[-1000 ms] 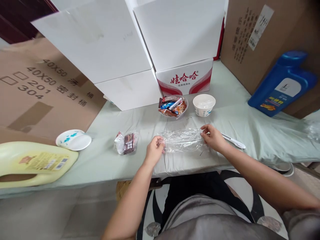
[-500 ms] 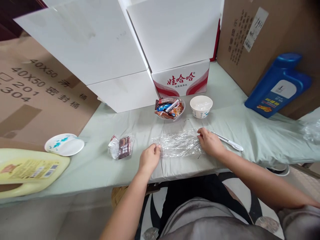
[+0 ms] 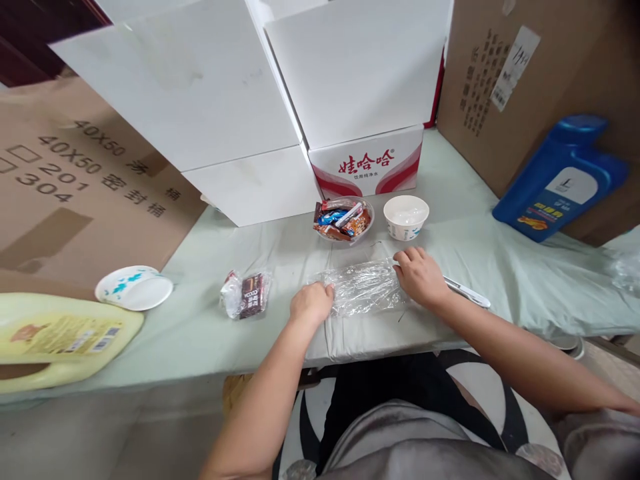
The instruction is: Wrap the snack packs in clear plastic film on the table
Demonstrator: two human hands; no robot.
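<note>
A crinkled sheet of clear plastic film point(image 3: 367, 290) lies spread on the table in front of me. My left hand point(image 3: 313, 303) is closed on its left end, with the fingers curled and the thumb along the edge. At the opposite end my right hand point(image 3: 421, 277) pinches the film between thumb and fingers, knuckles up. A slim white tool that looks like a utility knife point(image 3: 467, 292) lies just right of that hand, partly hidden by it. Left of my left hand sit a brown cocoa packet point(image 3: 253, 295) and a crumpled clear wrapper point(image 3: 231, 297).
Behind the film stand a clear bowl of wrapped snacks point(image 3: 344, 220) and a white paper bowl point(image 3: 406, 219) with clear plastic inside. Another paper bowl point(image 3: 134, 288) lies tipped beside a yellow jug point(image 3: 70, 340). A blue bottle point(image 3: 555, 180) leans at right. White boxes point(image 3: 360, 73) and cartons point(image 3: 90, 180) line the back.
My left hand has moved slightly right and up along the film, its fingers now more curled over the end. My right hand has shifted a little up. The view has tilted slightly.
</note>
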